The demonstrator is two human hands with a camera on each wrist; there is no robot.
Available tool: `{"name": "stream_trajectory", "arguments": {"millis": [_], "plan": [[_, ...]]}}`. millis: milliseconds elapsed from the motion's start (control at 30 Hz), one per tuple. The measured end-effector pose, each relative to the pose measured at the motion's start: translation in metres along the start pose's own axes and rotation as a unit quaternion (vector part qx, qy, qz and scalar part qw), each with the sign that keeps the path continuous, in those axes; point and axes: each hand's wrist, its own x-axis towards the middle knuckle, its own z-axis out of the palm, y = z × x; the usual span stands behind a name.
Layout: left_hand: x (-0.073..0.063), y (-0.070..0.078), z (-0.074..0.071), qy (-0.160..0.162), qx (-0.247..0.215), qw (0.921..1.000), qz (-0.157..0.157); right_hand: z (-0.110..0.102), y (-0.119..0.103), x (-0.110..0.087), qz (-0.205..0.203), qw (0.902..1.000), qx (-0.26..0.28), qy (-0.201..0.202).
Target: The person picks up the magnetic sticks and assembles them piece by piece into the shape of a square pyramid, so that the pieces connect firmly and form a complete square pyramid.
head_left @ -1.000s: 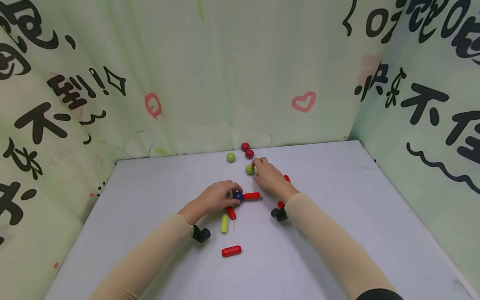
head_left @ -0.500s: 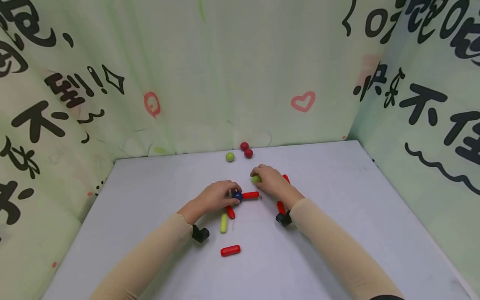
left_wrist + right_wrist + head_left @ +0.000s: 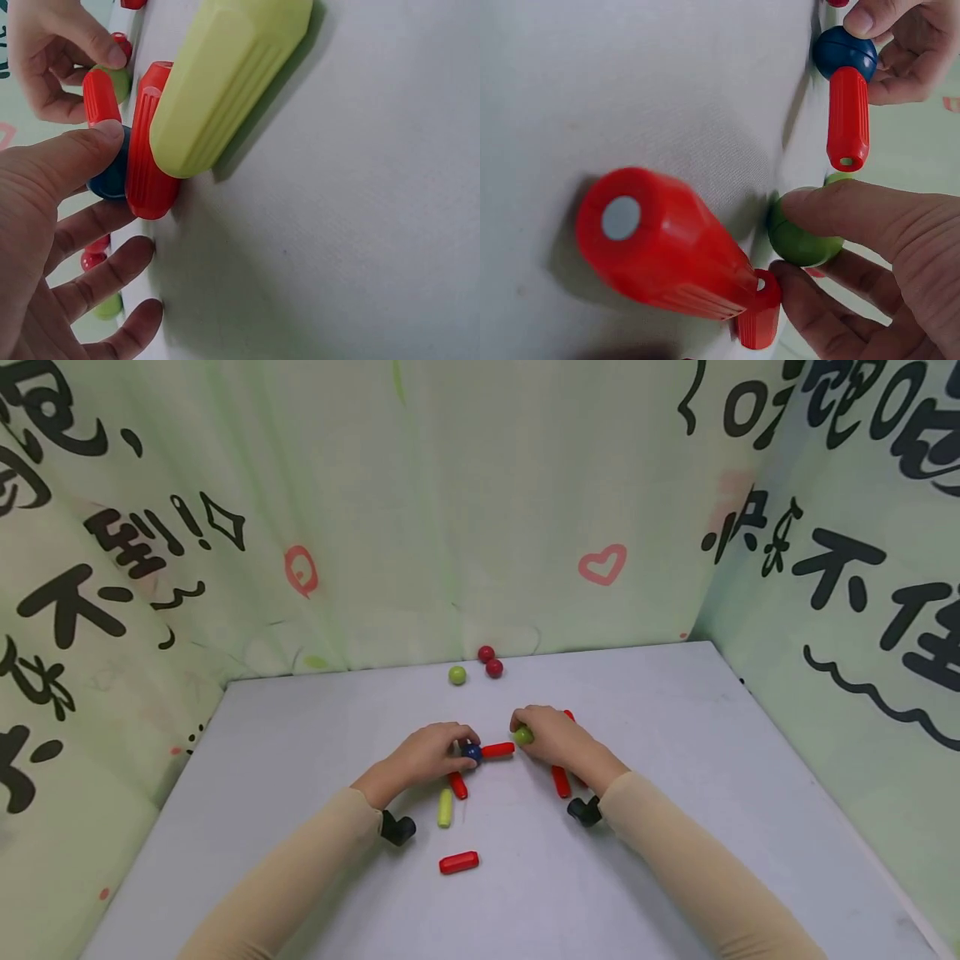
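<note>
My left hand pinches a dark blue ball between thumb and fingers. A red ribbed rod sticks out from that ball to the right. My right hand grips a green ball just off that rod's free end. Another red rod lies against or close to the blue ball; whether they are joined cannot be told. Nearer lies a yellow-green rod. Under and beside my right wrist are more red rods, among them one nearer red rod, partly hidden by the arm.
At the table's back edge sit a second green ball, a red ball and another red ball. One loose red rod lies toward the front of the white table. Printed curtains hang behind and at both sides.
My right hand took hold of the green ball near the back and brought it nearer and to the right. The left hand stays on the blue ball.
</note>
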Motion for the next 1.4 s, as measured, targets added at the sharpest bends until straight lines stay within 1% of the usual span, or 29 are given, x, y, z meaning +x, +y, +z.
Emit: {"name": "stream_trajectory", "arguments": {"millis": [267, 433, 567, 833, 900, 1000, 1167, 1233, 1400], "plan": [[0.000, 0.000, -0.003, -0.005, 0.011, 0.9999, 0.008, 0.002, -0.003, -0.008, 0.014, 0.9996, -0.022, -0.012], [0.001, -0.001, -0.002, -0.002, 0.017, 0.9999, 0.002, 0.004, -0.004, -0.012, 0.013, 0.9996, -0.006, -0.024], [0.002, -0.001, -0.002, -0.001, 0.010, 0.9999, 0.006, 0.005, -0.004, -0.013, 0.006, 0.9995, -0.001, -0.032], [0.007, -0.003, -0.001, 0.003, 0.011, 0.9999, 0.001, 0.007, -0.005, -0.017, 0.004, 0.9990, 0.023, -0.039], [0.009, -0.004, -0.001, 0.007, 0.002, 1.0000, -0.002, 0.007, -0.005, -0.018, -0.003, 0.9988, 0.028, -0.040], [0.012, -0.007, 0.001, 0.014, -0.028, 0.9994, -0.011, 0.008, -0.006, -0.018, -0.006, 0.9982, 0.048, -0.037], [0.017, -0.007, 0.005, 0.030, -0.080, 0.9962, -0.019, 0.011, -0.009, -0.021, 0.009, 0.9965, 0.078, -0.027], [0.018, -0.006, 0.006, 0.031, -0.090, 0.9954, -0.012, 0.012, -0.011, -0.021, 0.015, 0.9965, 0.080, -0.017], [0.021, 0.001, 0.008, 0.022, -0.090, 0.9956, 0.013, 0.018, -0.017, -0.020, 0.021, 0.9956, 0.091, 0.007]]}}
